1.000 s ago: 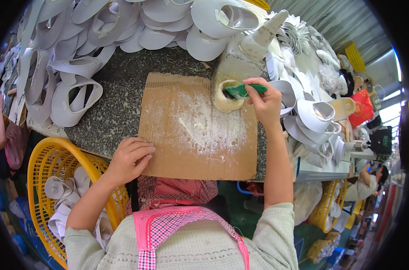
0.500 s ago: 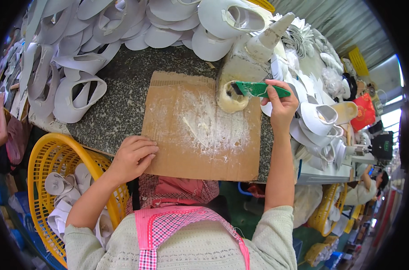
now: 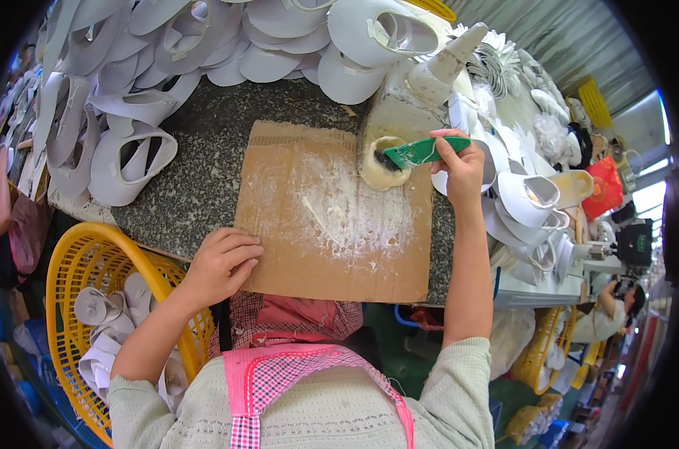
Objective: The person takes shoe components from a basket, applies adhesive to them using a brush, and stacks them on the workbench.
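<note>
My right hand (image 3: 459, 166) pinches the green handle of a brush (image 3: 422, 152). The brush's dark tip dips into the round mouth of a cream, paste-crusted pot (image 3: 385, 173), which stands at the upper right edge of a brown cardboard sheet (image 3: 280, 202). White, dried-looking smears cover the sheet's middle. At its lower left edge lies my left hand (image 3: 221, 262), fingers bent together over the border and holding the cardboard. What the pot contains is mostly hidden by its rim and the brush.
Under the cardboard is a speckled dark stone tabletop (image 3: 182, 179). White visor-shaped pieces (image 3: 134, 161) pile up along its left and far sides, with more (image 3: 530, 198) on the right. A yellow basket (image 3: 78, 254) of white pieces stands at left. Behind the pot rises a whitish cone-topped block (image 3: 429, 82).
My right hand has shifted slightly left and up, tilting the brush so its tip sits lower in the pot's mouth. My left hand stays on the cardboard.
</note>
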The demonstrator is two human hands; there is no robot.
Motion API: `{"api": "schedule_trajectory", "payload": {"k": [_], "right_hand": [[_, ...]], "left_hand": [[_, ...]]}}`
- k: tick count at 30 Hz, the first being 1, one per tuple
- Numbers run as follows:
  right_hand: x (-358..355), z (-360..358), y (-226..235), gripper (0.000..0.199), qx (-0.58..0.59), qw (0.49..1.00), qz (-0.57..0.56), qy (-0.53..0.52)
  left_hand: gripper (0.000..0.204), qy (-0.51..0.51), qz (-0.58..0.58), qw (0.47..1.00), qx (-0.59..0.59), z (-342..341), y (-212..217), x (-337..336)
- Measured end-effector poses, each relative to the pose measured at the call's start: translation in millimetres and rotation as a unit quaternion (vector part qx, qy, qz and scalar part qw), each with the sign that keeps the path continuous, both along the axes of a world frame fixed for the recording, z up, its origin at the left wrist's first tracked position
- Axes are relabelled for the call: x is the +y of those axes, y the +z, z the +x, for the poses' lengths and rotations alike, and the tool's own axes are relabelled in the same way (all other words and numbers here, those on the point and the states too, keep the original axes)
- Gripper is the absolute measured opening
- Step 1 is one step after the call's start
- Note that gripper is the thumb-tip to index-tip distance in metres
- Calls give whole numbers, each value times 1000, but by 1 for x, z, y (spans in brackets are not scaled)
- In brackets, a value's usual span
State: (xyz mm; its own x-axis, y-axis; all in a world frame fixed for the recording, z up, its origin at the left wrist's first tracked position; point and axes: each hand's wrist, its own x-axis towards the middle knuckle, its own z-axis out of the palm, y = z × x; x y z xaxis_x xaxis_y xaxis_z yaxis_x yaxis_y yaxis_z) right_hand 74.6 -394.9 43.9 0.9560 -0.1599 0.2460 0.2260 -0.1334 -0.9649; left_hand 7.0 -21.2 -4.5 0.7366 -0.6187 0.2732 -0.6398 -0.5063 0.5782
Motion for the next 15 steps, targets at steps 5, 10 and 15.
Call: {"api": "schedule_trajectory", "payload": {"k": [5,10,15], "right_hand": [[-16,4,-20,16,10,993,120,3],[-13,6,-17,15,-20,997,69,5],[-6,7,-12,12,-22,998,30,42]], "left_hand": [[20,-1,-3,1000,-2,0,-1,-1],[20,5,-11,1000,1,0,-2,-2],[19,8,-13,1000,9,2,-1,-4]]}}
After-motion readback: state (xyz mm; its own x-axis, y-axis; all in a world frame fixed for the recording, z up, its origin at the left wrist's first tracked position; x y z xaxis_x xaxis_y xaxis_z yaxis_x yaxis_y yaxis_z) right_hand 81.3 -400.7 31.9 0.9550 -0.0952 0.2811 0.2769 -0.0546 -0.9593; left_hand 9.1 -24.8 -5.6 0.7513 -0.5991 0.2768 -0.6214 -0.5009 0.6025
